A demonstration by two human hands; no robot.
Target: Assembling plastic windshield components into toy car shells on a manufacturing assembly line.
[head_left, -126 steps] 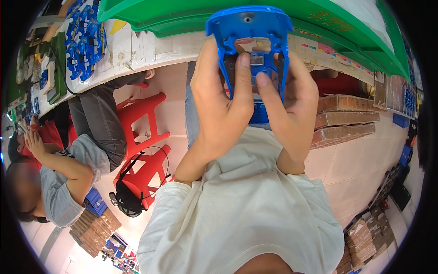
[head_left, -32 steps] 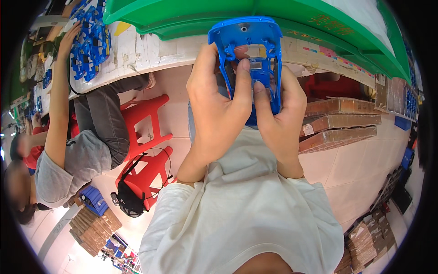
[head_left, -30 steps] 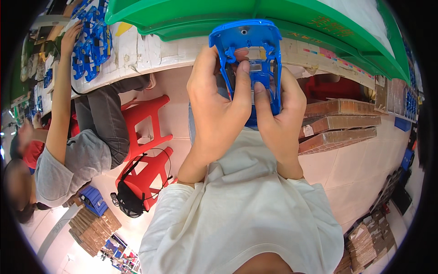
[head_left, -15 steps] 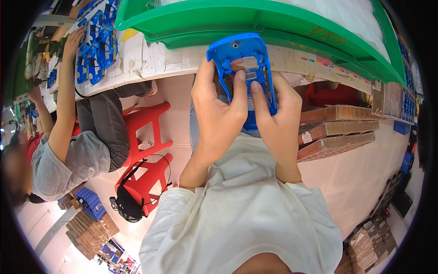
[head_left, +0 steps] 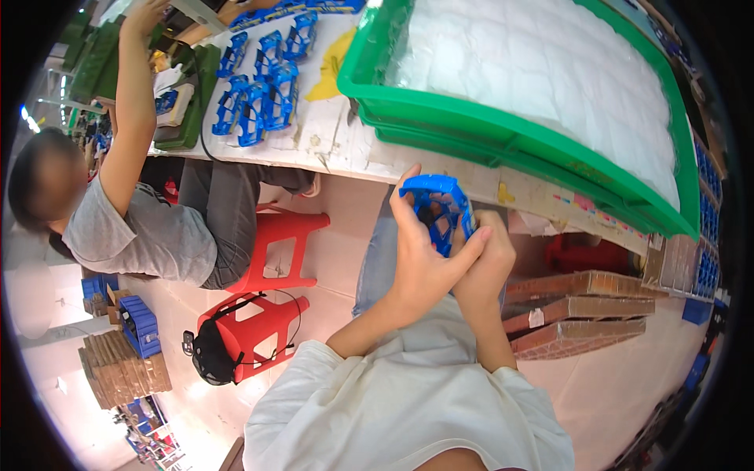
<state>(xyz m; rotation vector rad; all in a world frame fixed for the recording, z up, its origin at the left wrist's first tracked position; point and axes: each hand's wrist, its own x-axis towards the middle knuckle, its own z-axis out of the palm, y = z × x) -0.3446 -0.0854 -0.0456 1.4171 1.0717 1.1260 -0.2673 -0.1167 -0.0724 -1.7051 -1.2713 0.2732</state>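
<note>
A blue plastic frame (head_left: pixel 430 186), an open shell with cut-outs, is held in front of my lap, just off the table's near edge. My left hand (head_left: pixel 422 271) wraps its left side, fingers up along the rim and thumb stretched across toward the other hand. On the right, my right hand (head_left: pixel 485 259) closes round the lower right side with curled fingers. The frame is tilted, so part of its inside shows. Its lower end is hidden behind my hands.
A large green tray (head_left: pixel 503 149) of white padded material (head_left: pixel 542 71) stands on the white table (head_left: pixel 330 145). Several similar blue frames (head_left: pixel 271 86) lie at its left. A co-worker (head_left: pixel 149 228) sits left, near red stools (head_left: pixel 275 322). Flat cardboard boxes (head_left: pixel 581 314) lie right, below the table.
The view has shifted, bringing more of the tray into sight. The blue frame has turned and tilted in my hands, and my right hand has moved round its side. The co-worker's arm reaches farther forward.
</note>
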